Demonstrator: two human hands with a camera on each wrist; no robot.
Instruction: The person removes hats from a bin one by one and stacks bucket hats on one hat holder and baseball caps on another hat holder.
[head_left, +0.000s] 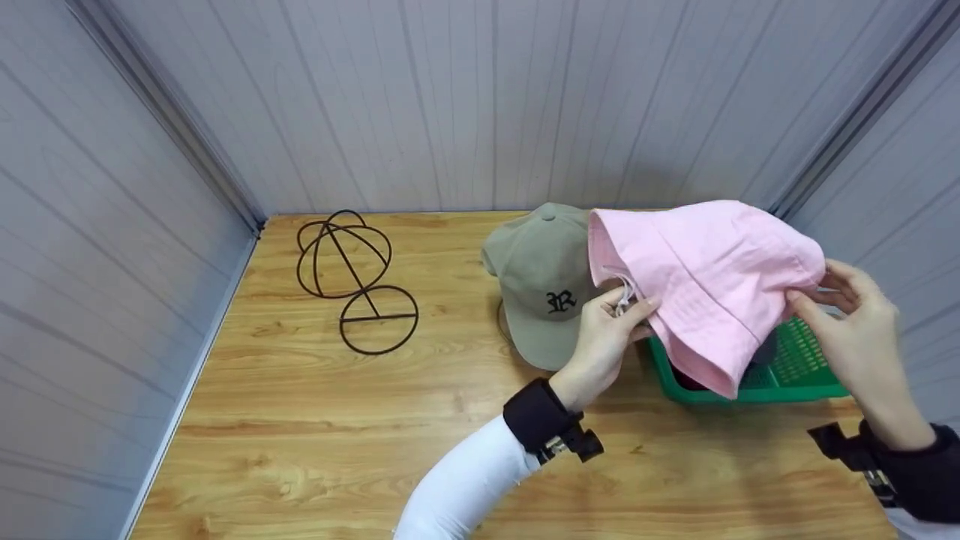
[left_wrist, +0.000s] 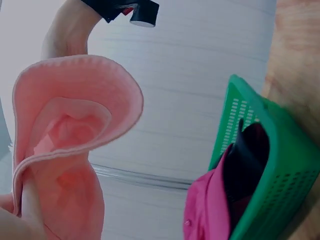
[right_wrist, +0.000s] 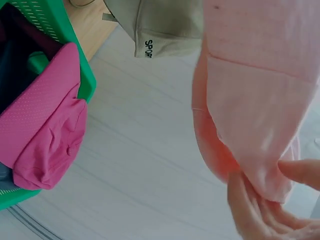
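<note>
At the far left of the wooden table [head_left: 315,420] stands a dark wire hat stand [head_left: 351,277], a rounded cage on top and a ring at its foot, well apart from everything else. To its right, near the far wall, sits an olive baseball cap [head_left: 541,281] with a black embroidered letter on its front (its back strap shows printed lettering in the right wrist view).

Just right of the cap, the left hand [head_left: 604,337] reaches up from a white sleeve and pinches the left edge of a pink bucket hat [head_left: 701,277], thumb and fingers closed on the brim where a white drawstring hangs. The hat is held up off the table, partly in front of the olive cap and above a green plastic basket [head_left: 795,375]. In the left wrist view the hat's brim curls open, showing its inside.

The basket stands at the right side of the table and holds a magenta cloth item [right_wrist: 45,120] and something dark beside it.

Furthest right, the right hand [head_left: 855,330] grips the hat's right edge, fingertips [right_wrist: 300,172] pinching the pink fabric.
</note>
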